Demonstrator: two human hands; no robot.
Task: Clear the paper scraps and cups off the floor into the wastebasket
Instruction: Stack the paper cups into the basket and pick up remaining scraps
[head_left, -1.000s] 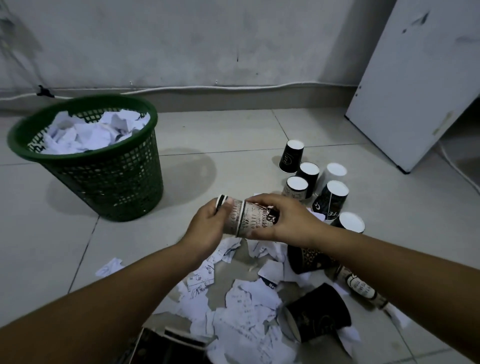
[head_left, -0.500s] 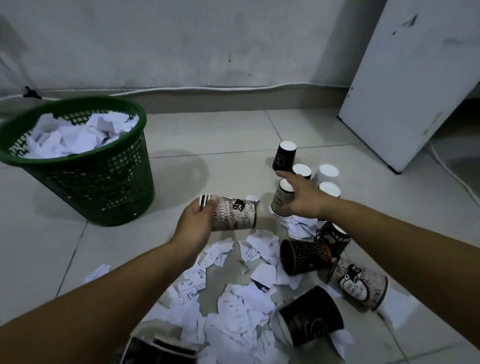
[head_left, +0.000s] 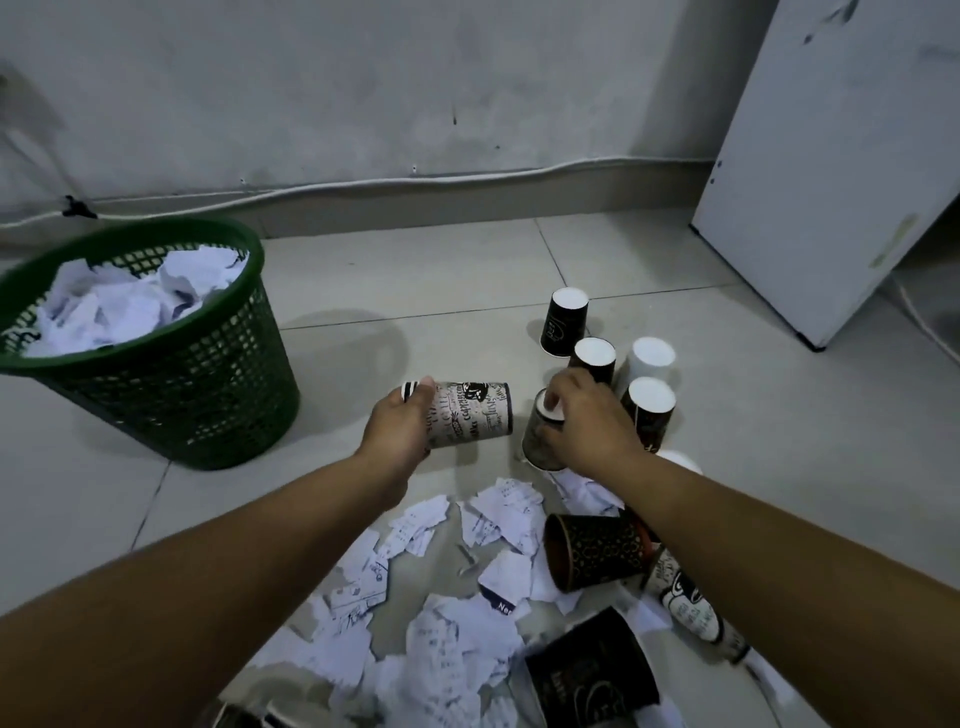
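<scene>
Grey tiled floor (head_left: 363, 291) meets a scuffed wall. Left hand (head_left: 400, 431) grips a printed cup (head_left: 470, 413) held sideways; right hand (head_left: 582, 423) curls round an upturned cup (head_left: 540, 441). Four more upturned cups (head_left: 644, 410) stand far right, three lie tipped near. Green wastebasket (head_left: 208, 395), left, holds crumpled paper. Scraps (head_left: 457, 634) litter the near floor; their count is unclear.

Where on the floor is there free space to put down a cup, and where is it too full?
Bare tiles lie between the wastebasket and the upside-down cups, and from those cups back to the wall. It is crowded near the person, where paper scraps and fallen cups cover the floor under the right hand.
</scene>
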